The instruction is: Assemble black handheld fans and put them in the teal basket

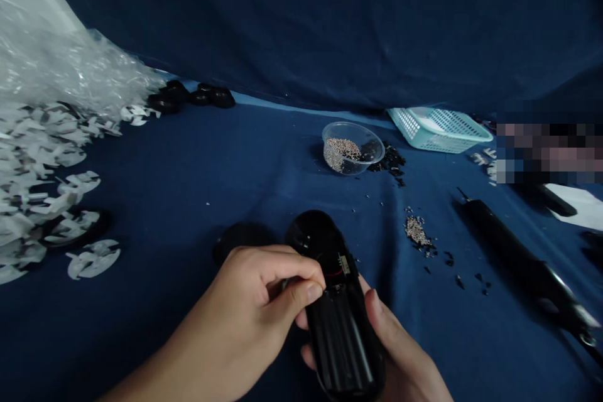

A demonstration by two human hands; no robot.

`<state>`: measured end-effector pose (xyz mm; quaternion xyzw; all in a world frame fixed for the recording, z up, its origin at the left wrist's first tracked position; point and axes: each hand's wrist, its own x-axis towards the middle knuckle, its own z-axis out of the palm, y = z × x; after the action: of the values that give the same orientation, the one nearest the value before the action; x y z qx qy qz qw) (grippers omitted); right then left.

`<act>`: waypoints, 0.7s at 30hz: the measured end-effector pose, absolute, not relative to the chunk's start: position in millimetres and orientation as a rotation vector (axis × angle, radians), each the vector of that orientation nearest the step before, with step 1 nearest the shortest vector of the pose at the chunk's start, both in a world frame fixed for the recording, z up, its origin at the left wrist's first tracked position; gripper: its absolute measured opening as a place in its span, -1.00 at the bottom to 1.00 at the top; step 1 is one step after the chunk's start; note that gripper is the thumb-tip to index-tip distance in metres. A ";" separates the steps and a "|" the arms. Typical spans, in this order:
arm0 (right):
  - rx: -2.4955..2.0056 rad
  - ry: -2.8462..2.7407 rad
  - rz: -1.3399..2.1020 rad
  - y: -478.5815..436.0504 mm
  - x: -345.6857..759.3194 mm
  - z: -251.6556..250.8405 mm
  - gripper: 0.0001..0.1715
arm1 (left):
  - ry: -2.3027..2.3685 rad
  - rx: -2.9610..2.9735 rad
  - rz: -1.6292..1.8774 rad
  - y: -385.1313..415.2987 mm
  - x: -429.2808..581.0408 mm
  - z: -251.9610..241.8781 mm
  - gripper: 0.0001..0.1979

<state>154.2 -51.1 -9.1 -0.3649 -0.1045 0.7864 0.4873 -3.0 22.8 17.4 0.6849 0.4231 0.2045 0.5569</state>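
Note:
A long black plastic casing (342,326) with a rounded far end lies tilted in my right hand (400,352), whose fingers wrap round it from below and the right side. Inside it a thin red wire and a small pale part show near the middle. My left hand (264,301) is over the casing's left edge, thumb and forefinger pressed together above the inside; whatever they pinch is too small or hidden to name. Partly behind my left hand, a dark round piece (242,239) rests on the blue cloth.
A clear bowl (353,166) of small screws stands beyond, near black bits (391,163) and a light-blue basket (438,138). Loose screws (417,231) and a black electric screwdriver (522,257) lie right. White plastic parts (51,188) and clear plastic wrap (89,69) pile up left.

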 end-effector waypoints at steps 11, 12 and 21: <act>-0.908 -0.238 1.857 -52.0 151.8 -10.0 -0.27 | 1.025 1.760 0.471 18.1 -3.9 15.8 -0.69; -0.908 -0.234 1.864 -52.1 152.0 -9.7 -0.31 | 1.023 1.755 0.471 18.4 -3.8 15.8 -0.70; -0.831 -0.162 1.911 -50.8 152.5 -17.4 -0.41 | 1.033 1.652 0.500 22.8 -2.8 16.5 -0.72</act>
<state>152.5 -50.8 -17.4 -0.3440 -0.0671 0.7908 0.5019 -2.8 22.8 16.5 0.6937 0.4338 0.2098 0.5353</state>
